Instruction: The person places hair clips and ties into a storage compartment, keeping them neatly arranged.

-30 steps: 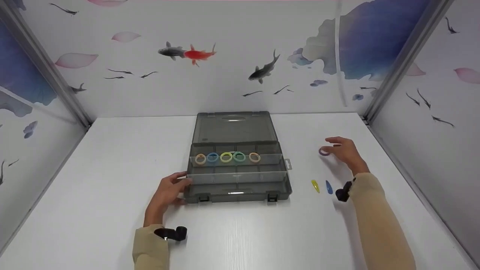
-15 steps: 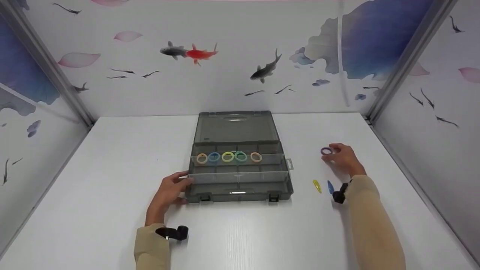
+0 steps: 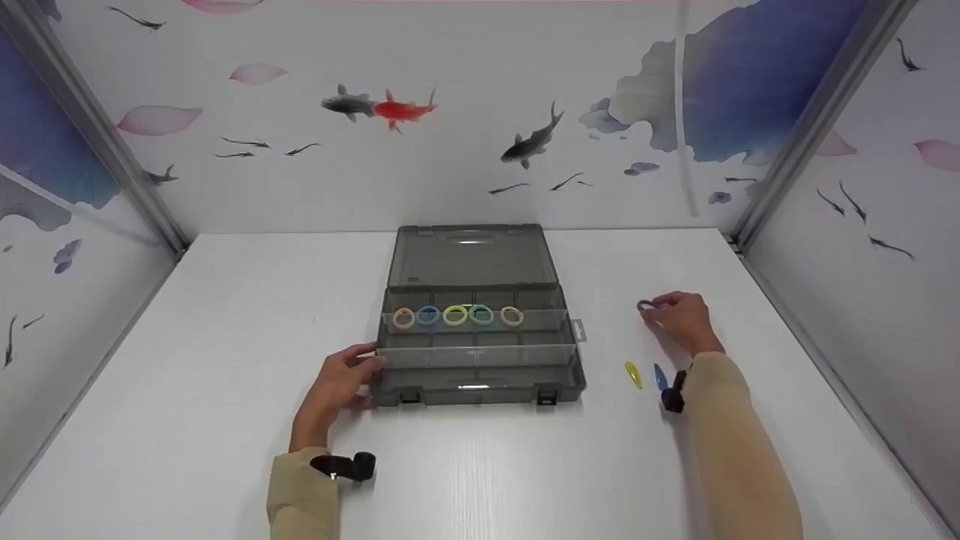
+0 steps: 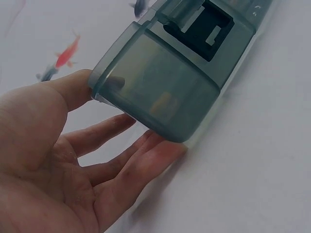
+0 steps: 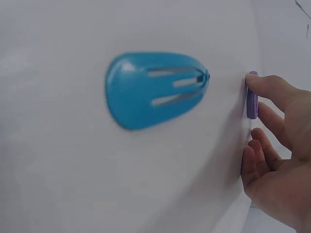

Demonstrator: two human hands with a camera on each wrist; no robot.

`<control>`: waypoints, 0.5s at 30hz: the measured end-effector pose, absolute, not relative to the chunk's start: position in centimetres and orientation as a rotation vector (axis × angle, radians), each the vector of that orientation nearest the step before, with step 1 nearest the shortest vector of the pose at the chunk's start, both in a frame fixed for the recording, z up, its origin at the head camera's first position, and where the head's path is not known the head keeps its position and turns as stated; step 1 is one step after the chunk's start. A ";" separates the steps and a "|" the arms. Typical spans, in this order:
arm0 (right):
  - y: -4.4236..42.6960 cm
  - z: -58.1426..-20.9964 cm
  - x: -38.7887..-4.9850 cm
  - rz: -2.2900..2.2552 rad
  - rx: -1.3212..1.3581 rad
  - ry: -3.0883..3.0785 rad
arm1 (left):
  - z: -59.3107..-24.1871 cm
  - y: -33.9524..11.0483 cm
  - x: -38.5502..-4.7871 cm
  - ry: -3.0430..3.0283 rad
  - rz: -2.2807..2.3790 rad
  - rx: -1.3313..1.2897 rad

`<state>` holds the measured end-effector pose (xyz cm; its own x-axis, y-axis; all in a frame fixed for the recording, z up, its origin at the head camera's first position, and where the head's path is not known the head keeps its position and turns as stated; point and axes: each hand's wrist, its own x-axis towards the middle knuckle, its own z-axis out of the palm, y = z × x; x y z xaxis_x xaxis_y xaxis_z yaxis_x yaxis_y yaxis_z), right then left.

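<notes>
Pinching a purple ring between thumb and fingers of the right hand, tipped flatter than a moment ago, suggesting adjustment rather than release. Gripping, with the left hand, the side of a gray box well left of the right fingertips. On the wrist side of those fingertips: yellow clip, blue clip.

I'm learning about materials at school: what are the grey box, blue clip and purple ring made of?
Grey box: probably smooth plastic; it's partly see-through. Blue clip: glossy, with a bright shiny spot; painted metal or plastic, perhaps. Purple ring: dull and grooved, maybe elastic fabric; I can't be sure.
</notes>
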<state>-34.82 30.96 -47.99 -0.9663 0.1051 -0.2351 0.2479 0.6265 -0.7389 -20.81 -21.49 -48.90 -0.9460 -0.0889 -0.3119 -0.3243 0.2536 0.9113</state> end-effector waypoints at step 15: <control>28.1 -45.4 -36.4 -1.093 0.135 2.738 | -48.9 -21.6 -20.7 2.325 1.768 -0.387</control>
<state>-36.37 28.10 -45.36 -0.9778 0.0139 -0.2090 0.1540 0.7239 -0.6725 -20.72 -21.58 -48.88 -0.9467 -0.0885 -0.3096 -0.3220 0.2527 0.9124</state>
